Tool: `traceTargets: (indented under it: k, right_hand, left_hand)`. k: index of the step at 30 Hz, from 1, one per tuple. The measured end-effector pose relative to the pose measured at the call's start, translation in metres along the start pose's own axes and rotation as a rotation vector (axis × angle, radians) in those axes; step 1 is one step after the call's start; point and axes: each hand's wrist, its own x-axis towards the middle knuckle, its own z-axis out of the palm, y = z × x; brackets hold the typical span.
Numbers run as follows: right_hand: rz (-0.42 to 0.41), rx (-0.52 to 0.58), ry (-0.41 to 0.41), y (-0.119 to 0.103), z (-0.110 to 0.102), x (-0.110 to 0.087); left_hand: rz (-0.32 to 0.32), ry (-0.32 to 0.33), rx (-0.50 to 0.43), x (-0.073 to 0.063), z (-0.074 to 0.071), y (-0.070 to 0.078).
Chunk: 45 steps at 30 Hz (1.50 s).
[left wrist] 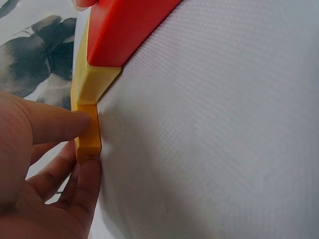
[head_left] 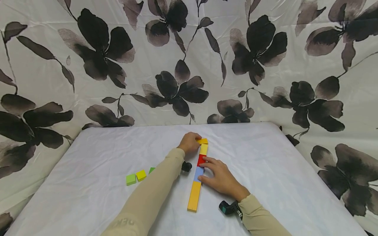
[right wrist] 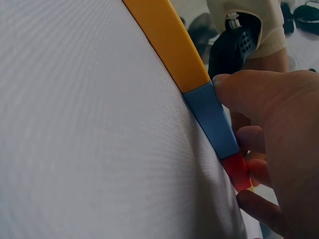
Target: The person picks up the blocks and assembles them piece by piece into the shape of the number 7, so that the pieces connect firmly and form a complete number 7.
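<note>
A row of toy blocks runs away from me on the white-covered table. It starts with a long orange block (head_left: 194, 196), then a blue block (head_left: 198, 174), a red block (head_left: 200, 160) and a pale yellow block (head_left: 203, 149). At the far end, my left hand (head_left: 189, 143) pinches a smaller orange block (left wrist: 88, 142) set crosswise against the pale yellow one. My right hand (head_left: 220, 175) lies along the row's right side with fingers spread. Its thumb touches the blue block's edge, and its fingertips rest at the red block.
Left of the row stand a light green block (head_left: 131, 179), a yellow block (head_left: 141, 175) and a green block (head_left: 152, 170) partly hidden by the left sleeve. A black wrist camera (head_left: 227, 208) hangs below the right wrist. Behind the table rises a floral cloth (head_left: 133, 91).
</note>
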Motion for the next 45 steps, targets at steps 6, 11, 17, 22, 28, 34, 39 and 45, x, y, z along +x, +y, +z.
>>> traceTargets:
  k: [6,11,17,22,28,34,39,45]
  right_hand:
    - [0.002,-0.001,0.001,0.000,0.001,0.001]
    - [0.002,0.001,-0.006,-0.002,0.002,0.002]
    - [0.008,-0.006,-0.011,-0.003,0.001,0.002]
    - [0.026,-0.018,-0.019,-0.002,0.001,0.002]
    - [0.049,-0.017,-0.020,-0.002,0.002,0.001]
    - [0.051,-0.010,-0.011,-0.002,0.003,0.000]
    - [0.057,-0.006,-0.006,-0.003,0.003,0.000]
    - [0.060,-0.004,-0.016,-0.004,0.002,0.000]
  left_hand:
    - [0.014,0.005,0.005,-0.001,-0.001,-0.002]
    - [0.001,-0.016,-0.007,-0.001,-0.006,-0.004]
    - [-0.004,-0.034,-0.019,-0.003,-0.016,-0.005]
    - [-0.012,-0.050,-0.021,-0.005,-0.024,-0.009]
    - [0.005,-0.072,-0.017,-0.014,-0.035,-0.016]
    - [0.062,-0.094,-0.013,-0.026,-0.047,-0.028]
    - [0.069,-0.136,-0.017,-0.037,-0.062,-0.034]
    - [0.096,-0.169,-0.022,-0.055,-0.079,-0.039]
